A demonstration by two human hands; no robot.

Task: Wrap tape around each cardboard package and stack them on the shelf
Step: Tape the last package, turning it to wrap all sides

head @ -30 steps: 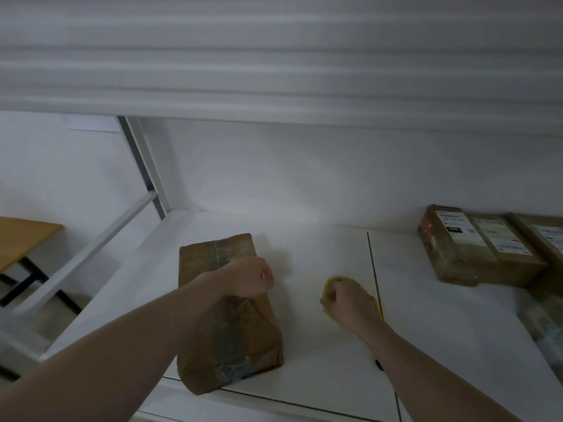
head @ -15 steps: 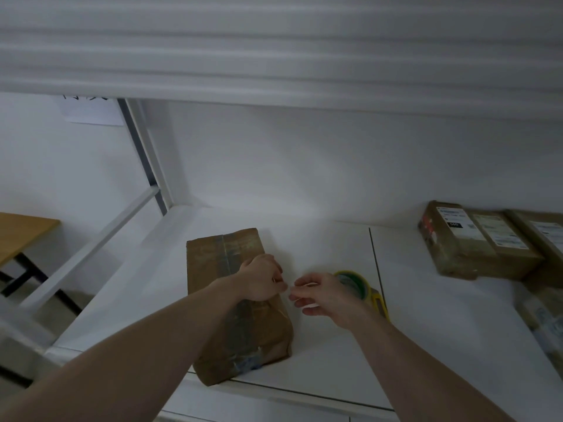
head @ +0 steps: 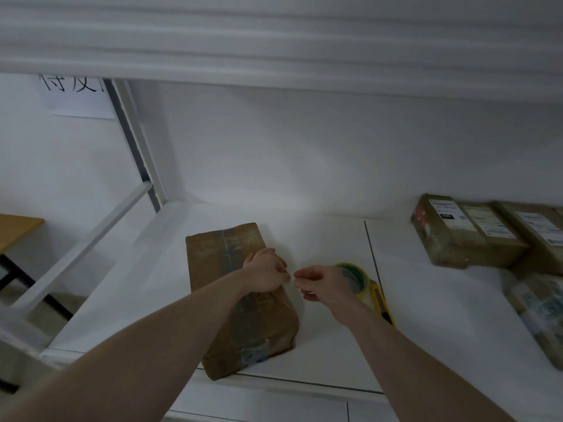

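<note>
A brown cardboard package (head: pixel 213 263) with a strip of clear tape along its length lies on the white shelf (head: pixel 329 339), its near end at the front edge. My left hand (head: pixel 265 274) rests on the package's middle, fingers curled at its right edge. My right hand (head: pixel 323 283) hovers just right of it, fingers loosely bent and thumb and forefinger nearly touching my left fingertips; it holds nothing I can see. A green-rimmed tape roll (head: pixel 355 277) lies flat behind my right hand. A yellow utility knife (head: pixel 380 303) lies beside the roll.
Several taped, labelled packages (head: pixel 466 236) are stacked at the shelf's back right, with more (head: pixel 539 315) along the right edge. An upper shelf board (head: pixel 274 50) hangs overhead. A wooden table (head: pixel 15 229) stands lower left beyond the shelf frame (head: pixel 134 141).
My right hand let go of the tape roll, left it on the shelf and moved left toward my left hand. My left hand stayed on the package.
</note>
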